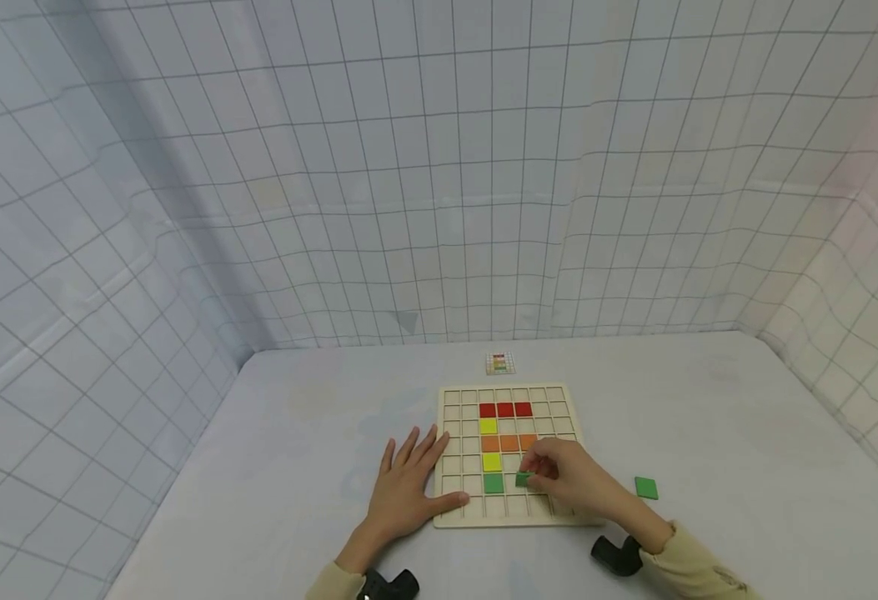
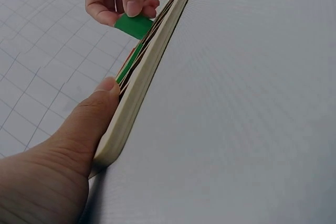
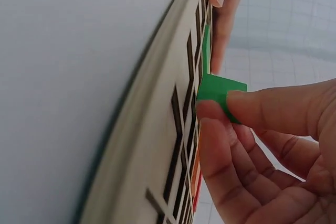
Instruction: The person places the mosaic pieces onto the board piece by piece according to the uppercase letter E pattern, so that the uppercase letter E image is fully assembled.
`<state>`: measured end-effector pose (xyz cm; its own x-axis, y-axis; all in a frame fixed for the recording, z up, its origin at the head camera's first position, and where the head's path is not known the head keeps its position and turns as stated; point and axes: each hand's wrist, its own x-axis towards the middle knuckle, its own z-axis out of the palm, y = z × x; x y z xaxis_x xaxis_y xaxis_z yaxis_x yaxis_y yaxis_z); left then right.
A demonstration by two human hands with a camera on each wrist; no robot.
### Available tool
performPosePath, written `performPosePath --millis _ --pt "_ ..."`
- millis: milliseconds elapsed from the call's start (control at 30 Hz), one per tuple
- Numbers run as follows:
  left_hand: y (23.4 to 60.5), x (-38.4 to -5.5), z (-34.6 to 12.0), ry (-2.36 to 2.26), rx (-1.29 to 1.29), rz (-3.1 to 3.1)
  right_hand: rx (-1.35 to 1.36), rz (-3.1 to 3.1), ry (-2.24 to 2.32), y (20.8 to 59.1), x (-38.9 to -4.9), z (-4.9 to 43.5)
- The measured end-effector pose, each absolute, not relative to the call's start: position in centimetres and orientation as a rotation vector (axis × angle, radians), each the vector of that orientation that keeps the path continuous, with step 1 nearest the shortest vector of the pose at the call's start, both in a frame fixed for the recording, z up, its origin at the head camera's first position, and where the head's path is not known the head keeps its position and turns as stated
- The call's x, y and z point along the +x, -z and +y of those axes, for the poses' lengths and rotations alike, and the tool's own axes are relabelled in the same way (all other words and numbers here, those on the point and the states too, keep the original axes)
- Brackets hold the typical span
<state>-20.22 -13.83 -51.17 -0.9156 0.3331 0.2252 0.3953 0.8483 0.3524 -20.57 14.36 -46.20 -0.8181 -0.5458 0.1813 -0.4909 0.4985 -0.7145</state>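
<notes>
A wooden grid board (image 1: 514, 522) lies on the white table, with red, yellow, orange and green square tiles set in some cells. My right hand (image 1: 569, 477) pinches a green tile (image 3: 220, 90) between thumb and fingers, tilted just over the board's lower rows. To its left, a green tile (image 1: 494, 483) sits in a cell below a yellow tile (image 1: 492, 462). My left hand (image 1: 403, 492) rests spread at the board's left edge, thumb on its lower left corner. In the left wrist view that thumb (image 2: 92, 108) presses the board's rim.
One loose green tile (image 1: 646, 488) lies on the table right of the board. Behind the board is a small card (image 1: 500, 362) printed with a coloured grid pattern. White grid-lined curtains (image 1: 439, 167) surround the table's back and sides.
</notes>
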Motion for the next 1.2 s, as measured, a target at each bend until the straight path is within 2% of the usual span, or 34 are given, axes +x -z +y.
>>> performPosePath --millis 533,967,1200 --pt "50.8 -20.0 -13.9 0.605 -0.562 -2.892 -0.792 2.857 0.974 46.7 -20.4 12.7" --pt "50.9 -20.6 -13.9 0.59 -0.562 -2.885 -0.907 2.986 0.78 46.4 -19.6 12.7" --pt "51.3 -20.2 -13.9 0.592 -0.567 -2.895 -1.054 2.934 0.751 46.8 -18.3 13.8"
